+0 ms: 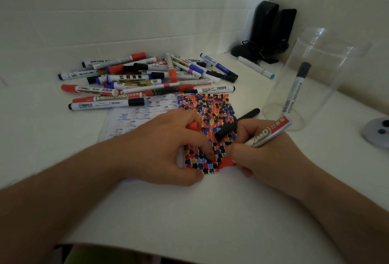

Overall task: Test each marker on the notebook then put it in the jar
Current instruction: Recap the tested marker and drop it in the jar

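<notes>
The open notebook (207,108) lies at the table's middle, its right page crowded with red, black and blue marks. My right hand (271,156) grips a red whiteboard marker (268,132), tip down at the page's lower right corner. My left hand (166,148) rests on the notebook and holds the red cap (193,125) in its curled fingers. A black marker (237,123) lies across the page between my hands. The clear jar (322,70) stands at the right with one grey-capped marker (296,89) inside.
A pile of several markers (147,78) lies behind the notebook. A light-blue tipped marker (255,67) lies apart near two black speakers (271,30) in the back corner. A grey round object (376,131) sits at the right edge.
</notes>
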